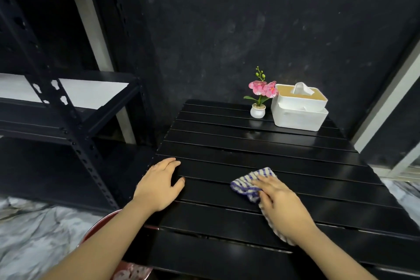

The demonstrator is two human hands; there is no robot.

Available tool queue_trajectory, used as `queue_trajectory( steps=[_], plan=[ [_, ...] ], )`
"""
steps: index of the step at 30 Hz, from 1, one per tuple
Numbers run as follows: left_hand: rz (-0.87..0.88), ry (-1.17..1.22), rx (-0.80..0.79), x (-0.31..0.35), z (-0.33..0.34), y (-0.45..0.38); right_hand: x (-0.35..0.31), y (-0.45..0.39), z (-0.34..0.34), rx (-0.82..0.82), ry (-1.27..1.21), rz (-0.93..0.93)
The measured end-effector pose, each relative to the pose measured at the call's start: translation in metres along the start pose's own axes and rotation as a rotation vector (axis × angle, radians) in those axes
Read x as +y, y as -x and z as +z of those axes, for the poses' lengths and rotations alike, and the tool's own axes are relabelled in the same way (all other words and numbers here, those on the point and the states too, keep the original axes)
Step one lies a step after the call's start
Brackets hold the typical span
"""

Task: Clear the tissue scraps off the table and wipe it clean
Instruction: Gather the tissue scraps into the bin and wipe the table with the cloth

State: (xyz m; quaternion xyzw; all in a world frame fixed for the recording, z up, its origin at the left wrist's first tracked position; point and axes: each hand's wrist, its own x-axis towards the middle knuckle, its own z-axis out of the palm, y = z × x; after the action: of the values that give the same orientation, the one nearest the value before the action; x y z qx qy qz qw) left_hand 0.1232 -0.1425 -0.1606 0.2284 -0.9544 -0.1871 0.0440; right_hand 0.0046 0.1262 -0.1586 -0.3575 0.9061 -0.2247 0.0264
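Two hands rest on the black table (261, 143). The right hand (281, 202) presses flat on a striped cloth (247, 183), whose long axis runs from 5 to 11 o'clock. The left hand (159, 185) lies open, holding nothing. At 1 o'clock stand a tissue box (300, 110) and a flower pot (258, 111). No writing shows.

right hand (281, 202) flat on checked cloth (252, 183), pressed to black slatted table (227, 143); left hand (159, 184) resting at table's left edge.
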Motion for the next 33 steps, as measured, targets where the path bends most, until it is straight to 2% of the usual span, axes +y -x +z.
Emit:
queue_trajectory(
  steps=[7, 13, 19, 24, 33],
  plan=[
    [0.046, -0.045, -0.016, -0.002, -0.001, -0.031, 0.07, -0.025, -0.019, 0.101, 0.068, 0.278],
    [0.061, -0.043, 0.007, -0.005, 0.007, -0.037, 0.055, -0.078, -0.011, 0.144, 0.138, 0.343],
    [0.06, -0.047, 0.02, -0.005, 0.009, -0.037, -0.011, -0.122, 0.029, 0.092, 0.11, 0.17],
    [0.056, -0.047, 0.015, -0.005, 0.008, -0.037, -0.072, -0.118, 0.056, 0.05, 0.089, 0.029],
    [0.052, -0.038, 0.022, -0.006, 0.007, -0.035, -0.094, -0.059, 0.035, -0.057, 0.095, -0.101]
  ],
)
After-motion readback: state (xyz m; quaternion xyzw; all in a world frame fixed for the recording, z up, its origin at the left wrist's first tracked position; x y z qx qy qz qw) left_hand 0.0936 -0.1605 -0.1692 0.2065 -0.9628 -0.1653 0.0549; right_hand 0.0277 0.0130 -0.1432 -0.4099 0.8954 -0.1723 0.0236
